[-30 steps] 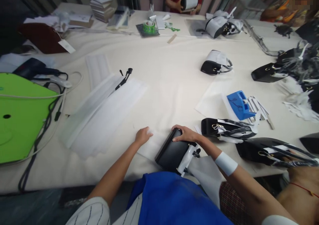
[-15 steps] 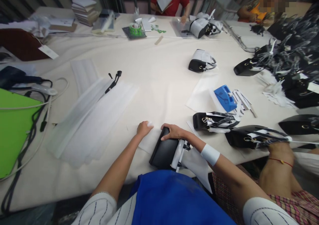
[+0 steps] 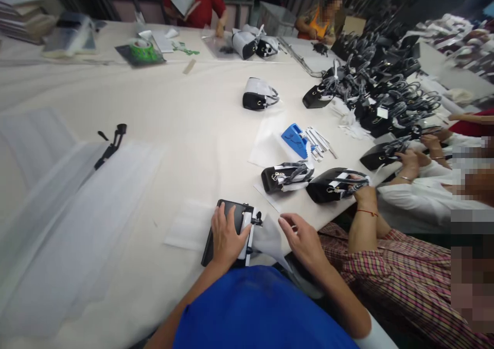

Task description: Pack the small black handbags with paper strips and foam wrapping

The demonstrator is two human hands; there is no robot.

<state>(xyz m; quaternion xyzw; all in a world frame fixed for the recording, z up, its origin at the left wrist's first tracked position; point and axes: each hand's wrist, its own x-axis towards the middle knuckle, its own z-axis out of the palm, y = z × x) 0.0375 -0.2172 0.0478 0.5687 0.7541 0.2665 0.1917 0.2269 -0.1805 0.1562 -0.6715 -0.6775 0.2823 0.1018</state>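
Left hand flat on a small black bag, right hand hanging free beside it

So the black bag (image 3: 238, 217) is lying at the near edge of the table (image 3: 193, 169), right up against the blue apron (image 3: 262, 308). Part of it sits on a white sheet (image 3: 187, 225) that pokes out to the left. The left hand (image 3: 227, 238) rests on top with the fingers spread wide, and the thumb reaches over to the white wrapping (image 3: 247, 219) along the bag's right side. Looks more like a palm laid down than a grip, tbh.

The right hand (image 3: 303, 238) is well apart from the left one, off to the right of the bag, fingers loosely curled and nothing visible in them. Between it and the bag there's a pale, floppy sheet (image 3: 269, 236).

Just past the right hand are two more handbags: a smaller one (image 3: 272, 180) and a bigger one (image 3: 324, 188), with a co-worker's hand (image 3: 365, 198) at the bigger one's handles. Behind those sits a blue plastic holder (image 3: 295, 140) next to some loose strips (image 3: 319, 142).

Over on the left, big translucent sheets (image 3: 116, 220) are spread out with a black strap (image 3: 110, 151) on them. Across the table there's a person in red (image 3: 208, 4) holding something flat and pale.
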